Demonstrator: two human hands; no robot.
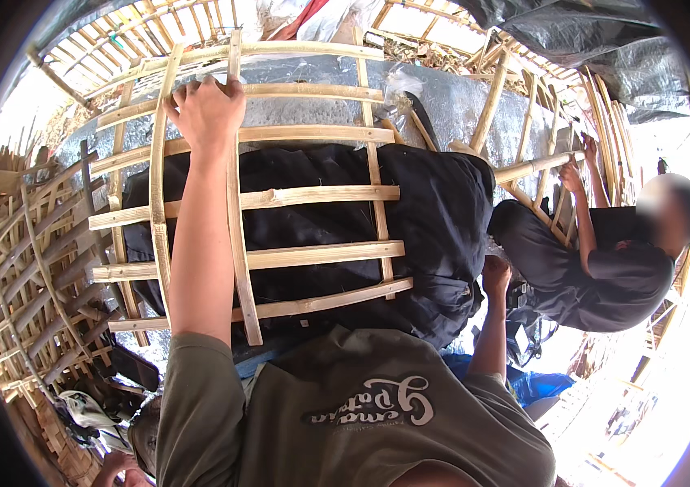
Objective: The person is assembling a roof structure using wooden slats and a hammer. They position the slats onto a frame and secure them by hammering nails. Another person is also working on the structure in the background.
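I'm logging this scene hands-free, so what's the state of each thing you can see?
Bamboo frame, slats crossed in an open grid.
Left hand, curled over the bamboo frame.
Right hand, lowered and curled; whether it holds anything is unclear.
Black cloth, rumpled.
Bamboo pole, gripped by a co-worker's hand.
Black plastic sheet, creased.
Blue sheet, crumpled.

Bright light shows through a slatted bamboo wall [144, 26] (dark plastic sheeting [645, 69] hangs upper right)

Makeshift bamboo workshop, slatted bamboo frame [312, 195], lattice panels [39, 258] at left, dark sheeting [548, 36] (rather crumpled) at upper right
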